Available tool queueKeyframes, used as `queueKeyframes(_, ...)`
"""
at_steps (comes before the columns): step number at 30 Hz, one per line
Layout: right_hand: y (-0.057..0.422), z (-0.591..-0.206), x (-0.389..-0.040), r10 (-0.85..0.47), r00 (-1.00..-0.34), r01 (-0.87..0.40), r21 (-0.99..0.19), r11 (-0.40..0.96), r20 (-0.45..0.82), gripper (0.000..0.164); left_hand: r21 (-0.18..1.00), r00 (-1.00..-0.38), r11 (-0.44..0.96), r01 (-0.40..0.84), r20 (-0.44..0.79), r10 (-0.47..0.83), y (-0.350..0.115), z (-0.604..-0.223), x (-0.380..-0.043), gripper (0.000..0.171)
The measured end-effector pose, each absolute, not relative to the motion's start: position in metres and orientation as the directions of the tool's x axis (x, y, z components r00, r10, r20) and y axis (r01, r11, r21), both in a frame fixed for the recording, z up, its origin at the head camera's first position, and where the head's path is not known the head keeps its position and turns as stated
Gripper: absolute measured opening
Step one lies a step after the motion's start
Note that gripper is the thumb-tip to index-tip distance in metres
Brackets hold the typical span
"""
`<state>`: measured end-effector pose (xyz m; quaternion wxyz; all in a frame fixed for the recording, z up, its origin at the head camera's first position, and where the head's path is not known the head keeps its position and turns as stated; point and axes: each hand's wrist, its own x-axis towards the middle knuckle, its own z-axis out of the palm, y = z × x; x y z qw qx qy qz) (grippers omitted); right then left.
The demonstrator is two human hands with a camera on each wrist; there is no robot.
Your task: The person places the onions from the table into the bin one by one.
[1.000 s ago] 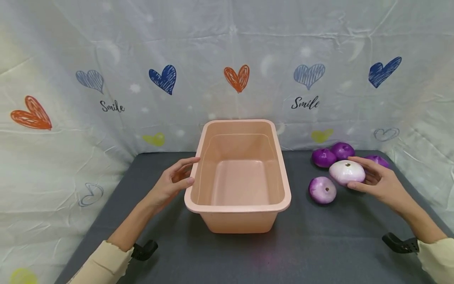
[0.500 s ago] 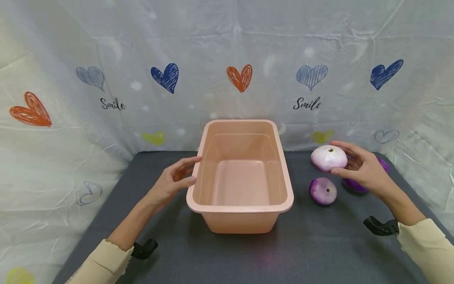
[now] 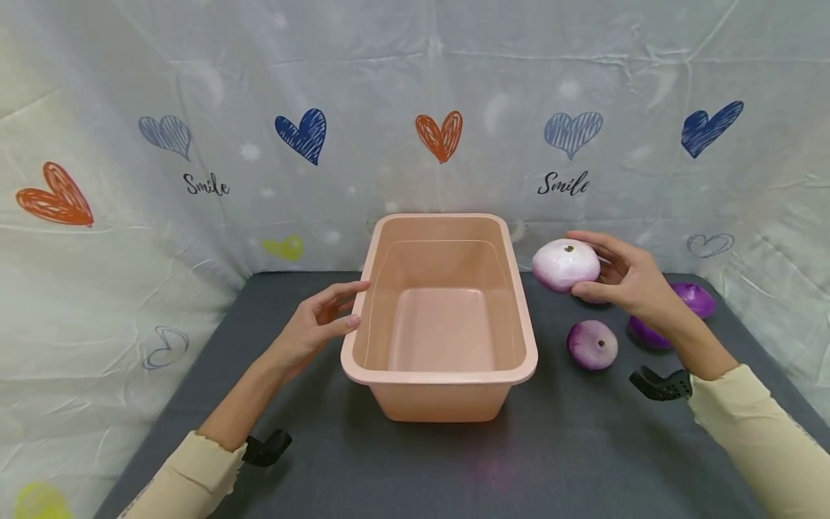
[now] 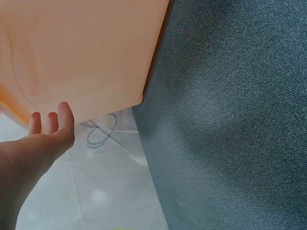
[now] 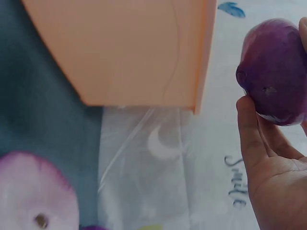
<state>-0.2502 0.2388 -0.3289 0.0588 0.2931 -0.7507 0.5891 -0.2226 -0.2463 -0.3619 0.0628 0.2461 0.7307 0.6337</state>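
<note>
My right hand (image 3: 632, 285) holds a white-and-purple onion (image 3: 560, 265) raised above the table, just off the right rim of a peach plastic tub (image 3: 441, 377). In the right wrist view, the onion's darker purple side (image 5: 278, 72) faces the camera, with fingers and thumb around it. Over at the tub's left rim, my left hand (image 3: 308, 328) touches the edge with its fingertips, fingers loosely bent and not wrapped round it. The left wrist view shows those fingers against the tub's outer wall (image 4: 91, 52). Nothing lies inside the tub.
A pale purple onion (image 3: 592, 344) sits on the dark grey table (image 3: 415, 468), right of the tub. Darker purple onions (image 3: 694, 299) lie behind and under the right forearm, partly hidden. A white curtain (image 3: 363, 86) with printed hearts hangs behind the table.
My right hand has lifted the white-and-purple onion from among the others and carried it left and up, near the tub. My left hand has stayed at the rim.
</note>
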Motion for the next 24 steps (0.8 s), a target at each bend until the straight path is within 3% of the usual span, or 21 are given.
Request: queueKeyframes(24, 0.163, -0.31, -0.273, -0.538, -0.689, -0.518, -0.849, -0.102, 0.485, 0.072, 0.964, -0.879, 0.067, 0.256, 0.203, 0.432, -0.246, -0.364, -0.224, 0.054)
